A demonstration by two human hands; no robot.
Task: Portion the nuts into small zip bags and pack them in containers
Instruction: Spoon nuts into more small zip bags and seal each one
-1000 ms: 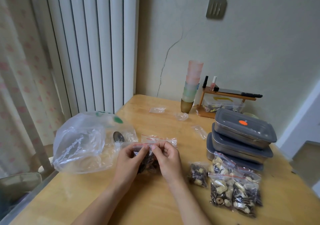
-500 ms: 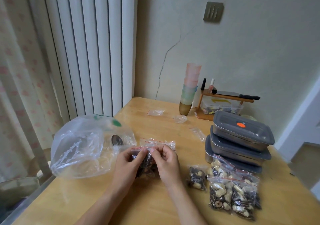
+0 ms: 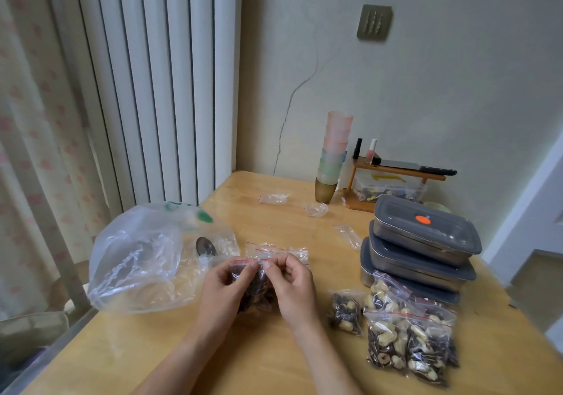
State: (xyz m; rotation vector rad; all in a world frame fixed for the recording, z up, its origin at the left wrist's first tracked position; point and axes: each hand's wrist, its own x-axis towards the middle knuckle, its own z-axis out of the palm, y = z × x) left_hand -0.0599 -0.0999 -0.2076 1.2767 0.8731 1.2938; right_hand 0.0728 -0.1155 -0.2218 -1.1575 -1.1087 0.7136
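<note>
My left hand (image 3: 224, 288) and right hand (image 3: 289, 285) still pinch the red zip strip of the nut-filled zip bag (image 3: 254, 285), just left of the stacked grey containers (image 3: 426, 242), fingertips now closer together (seal nearly pressed shut, I judge), so packing comes next.

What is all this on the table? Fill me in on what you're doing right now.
A person is portioning nuts into small zip bags. Both hands, the left hand and the right hand, pinch the red-striped top edge of one filled zip bag at the middle of the wooden table. A large clear plastic bag lies to the left. Several filled bags lie at the right, in front of three stacked grey-lidded containers, whose lids are on.
</note>
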